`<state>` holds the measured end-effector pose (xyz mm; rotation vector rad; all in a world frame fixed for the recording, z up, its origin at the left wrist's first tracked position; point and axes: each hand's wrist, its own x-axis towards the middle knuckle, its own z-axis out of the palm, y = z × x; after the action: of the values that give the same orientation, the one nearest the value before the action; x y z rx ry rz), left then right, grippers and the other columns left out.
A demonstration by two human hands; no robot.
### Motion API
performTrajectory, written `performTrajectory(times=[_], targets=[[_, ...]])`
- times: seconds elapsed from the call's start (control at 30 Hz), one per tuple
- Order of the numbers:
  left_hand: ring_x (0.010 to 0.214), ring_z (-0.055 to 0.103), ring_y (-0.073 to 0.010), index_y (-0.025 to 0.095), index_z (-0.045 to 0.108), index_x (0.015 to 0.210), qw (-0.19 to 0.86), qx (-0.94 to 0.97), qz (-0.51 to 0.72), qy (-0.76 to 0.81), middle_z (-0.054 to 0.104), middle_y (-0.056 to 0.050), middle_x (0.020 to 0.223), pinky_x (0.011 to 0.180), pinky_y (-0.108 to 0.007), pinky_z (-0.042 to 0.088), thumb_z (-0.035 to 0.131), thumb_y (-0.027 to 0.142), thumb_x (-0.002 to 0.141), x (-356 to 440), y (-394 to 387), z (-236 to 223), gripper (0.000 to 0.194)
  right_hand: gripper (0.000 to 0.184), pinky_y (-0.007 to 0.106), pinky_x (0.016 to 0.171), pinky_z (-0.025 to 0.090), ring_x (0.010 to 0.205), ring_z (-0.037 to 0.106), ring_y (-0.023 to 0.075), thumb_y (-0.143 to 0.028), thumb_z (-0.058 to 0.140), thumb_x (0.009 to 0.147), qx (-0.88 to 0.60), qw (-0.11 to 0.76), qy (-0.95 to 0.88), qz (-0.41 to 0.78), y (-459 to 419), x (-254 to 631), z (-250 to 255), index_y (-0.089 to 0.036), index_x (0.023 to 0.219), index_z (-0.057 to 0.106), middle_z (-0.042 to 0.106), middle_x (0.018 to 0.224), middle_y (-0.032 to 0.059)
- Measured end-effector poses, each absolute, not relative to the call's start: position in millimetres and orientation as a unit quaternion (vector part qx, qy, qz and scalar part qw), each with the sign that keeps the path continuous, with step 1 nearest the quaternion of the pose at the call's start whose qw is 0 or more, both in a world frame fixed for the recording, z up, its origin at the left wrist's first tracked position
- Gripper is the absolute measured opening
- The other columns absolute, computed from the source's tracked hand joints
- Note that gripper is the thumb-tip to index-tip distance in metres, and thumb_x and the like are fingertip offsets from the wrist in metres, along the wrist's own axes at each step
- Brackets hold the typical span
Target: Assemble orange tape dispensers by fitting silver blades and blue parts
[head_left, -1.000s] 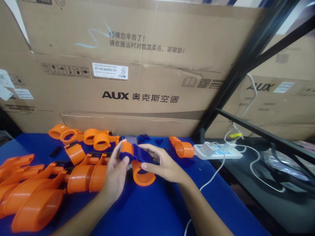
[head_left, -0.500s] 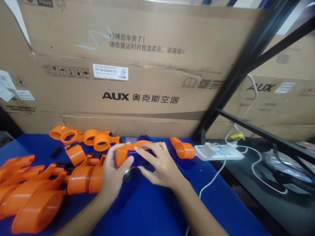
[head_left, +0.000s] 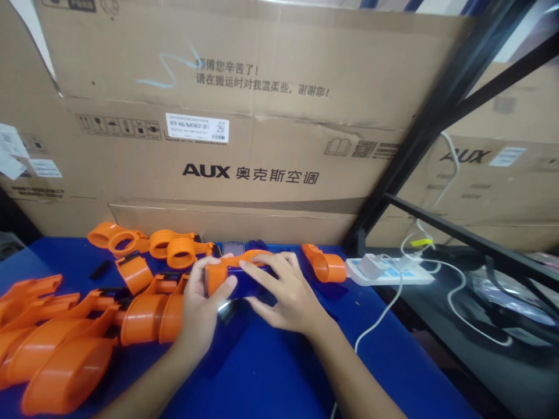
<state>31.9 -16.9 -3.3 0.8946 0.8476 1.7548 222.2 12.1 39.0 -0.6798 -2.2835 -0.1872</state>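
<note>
The left hand (head_left: 198, 308) pinched the orange piece (head_left: 216, 278), the right hand (head_left: 288, 291) its blue part (head_left: 244, 281), above the worktop (head_left: 262, 378); pressing together (apparently) was underway, calling for steady alignment.

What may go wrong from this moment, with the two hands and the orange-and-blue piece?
The orange-and-blue piece might slip from the left hand or right hand. The right forearm might tug the white cable, visible on both sides of it. The left hand might bump the orange pieces close beside it.
</note>
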Motion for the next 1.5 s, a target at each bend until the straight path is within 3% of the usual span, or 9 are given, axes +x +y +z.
performTrajectory(times=[0.23,0.33,0.43,0.53,0.63,0.83,0.93,1.1,1.5], targets=[[0.128,0.063,-0.0315,0.028,0.061,0.133,0.508,0.361,0.713,0.321,0.068,-0.010,0.137,0.104,-0.041,0.052,0.083,0.038,0.081,34.1,-17.0,-5.6,0.058,0.064,0.052,0.097,0.045,0.114,0.066,0.0336,-0.037,0.074,0.089,-0.285,0.408,-0.867,-0.023,10.4,223.9,40.4,-0.025,0.149,0.055,0.068,0.132,0.0150],[0.129,0.061,-0.0318,0.026,0.061,0.137,0.544,0.374,0.697,0.280,0.065,-0.011,0.140,0.103,-0.041,0.052,0.073,0.046,0.090,35.2,-19.3,-11.7,0.052,0.051,0.049,0.102,0.045,0.115,0.065,0.0313,-0.038,0.067,0.095,-0.307,0.450,-0.834,0.090,11.5,224.6,42.0,-0.026,0.144,0.059,0.069,0.130,0.0118],[0.124,0.063,-0.0305,0.025,0.064,0.134,0.547,0.433,0.662,0.272,0.068,-0.011,0.133,0.103,-0.040,0.051,0.075,0.042,0.089,37.5,-21.7,-16.4,0.049,0.032,0.041,0.093,0.050,0.102,0.067,0.0265,-0.043,0.052,0.104,-0.328,0.470,-0.775,0.266,13.0,220.5,40.7,-0.024,0.122,0.070,0.073,0.111,0.0074],[0.116,0.067,-0.0284,0.026,0.060,0.138,0.540,0.446,0.656,0.281,0.069,-0.010,0.129,0.099,-0.038,0.053,0.079,0.035,0.086,40.3,-23.1,-16.6,0.056,0.042,0.031,0.071,0.048,0.075,0.059,0.0188,-0.055,0.050,0.103,-0.356,0.478,-0.689,0.412,13.2,212.3,35.0,-0.020,0.085,0.064,0.063,0.080,0.0016],[0.117,0.067,-0.0289,0.026,0.058,0.139,0.561,0.430,0.652,0.276,0.069,-0.011,0.132,0.101,-0.041,0.053,0.078,0.036,0.087,41.8,-22.4,-14.2,0.057,0.049,0.027,0.062,0.040,0.066,0.048,0.0145,-0.062,0.055,0.098,-0.367,0.455,-0.637,0.503,12.2,204.3,28.2,-0.020,0.073,0.051,0.052,0.071,-0.0020],[0.113,0.068,-0.0248,0.025,0.066,0.128,0.534,0.364,0.672,0.361,0.073,-0.008,0.121,0.097,-0.034,0.053,0.080,0.044,0.084,42.0,-15.9,-13.9,0.050,0.058,0.031,0.074,0.048,0.075,0.057,0.0191,-0.072,0.048,0.097,-0.398,0.372,-0.637,0.546,13.7,198.6,25.8,-0.019,0.079,0.062,0.061,0.076,0.0023],[0.080,0.069,-0.0177,0.025,0.067,0.125,0.525,0.333,0.677,0.395,0.073,-0.003,0.091,0.069,-0.025,0.054,0.079,0.052,0.083,42.2,-14.1,-13.9,0.051,0.059,0.038,0.092,0.051,0.095,0.065,0.0237,-0.071,0.043,0.100,-0.359,0.382,-0.656,0.543,13.9,203.3,32.5,-0.020,0.106,0.070,0.069,0.098,0.0065],[0.046,0.042,-0.0072,0.024,0.063,0.118,0.556,0.312,0.652,0.411,0.054,0.006,0.065,0.045,-0.019,0.035,0.071,0.064,0.086,40.8,-14.2,-15.4,0.052,0.062,0.042,0.112,0.044,0.131,0.057,0.0254,-0.052,0.067,0.095,-0.301,0.341,-0.716,0.530,5.0,210.7,42.4,-0.027,0.149,0.048,0.058,0.145,0.0090],[0.075,0.068,-0.0184,0.028,0.040,0.155,0.604,0.380,0.605,0.352,0.069,-0.013,0.126,0.058,-0.028,0.056,0.081,0.048,0.082,45.0,-17.8,-15.0,0.086,0.041,0.036,0.089,0.057,0.098,0.071,0.0212,-0.050,0.053,0.104,-0.382,0.384,-0.716,0.441,6.9,201.5,36.2,-0.026,0.136,0.057,0.073,0.116,0.0040]])
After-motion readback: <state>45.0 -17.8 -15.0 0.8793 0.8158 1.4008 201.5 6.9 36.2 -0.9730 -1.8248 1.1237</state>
